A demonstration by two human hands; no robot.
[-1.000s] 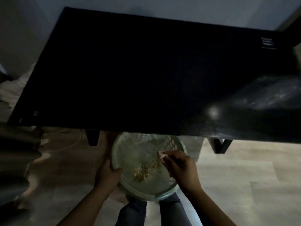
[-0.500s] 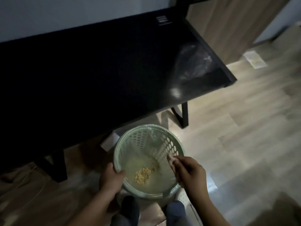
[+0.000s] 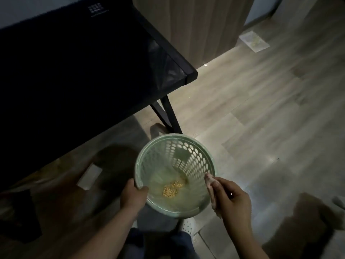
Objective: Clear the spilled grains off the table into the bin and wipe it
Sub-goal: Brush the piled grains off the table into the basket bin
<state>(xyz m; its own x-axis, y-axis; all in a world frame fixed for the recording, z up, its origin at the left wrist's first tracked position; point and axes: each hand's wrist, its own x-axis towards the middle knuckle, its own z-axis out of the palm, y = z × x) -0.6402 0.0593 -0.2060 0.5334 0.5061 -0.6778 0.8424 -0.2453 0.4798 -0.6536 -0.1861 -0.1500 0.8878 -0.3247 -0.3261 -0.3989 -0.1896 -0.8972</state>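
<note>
While the head view looked down past the knees, the left hand (image 3: 132, 197) gripped the near-left rim of the green bin (image 3: 175, 135), thumb hooked inside, and the right hand (image 3: 233, 204) pinched a pale cloth (image 3: 210, 181) at the bin's right rim. Yellow grains (image 3: 171, 188) lay in 1 patch on the bin's bottom. Wiping looked next. The dark table (image 3: 74, 62) lay up and left, beyond the bin from the cloth, so the left hand was nearer but occupied.
</note>
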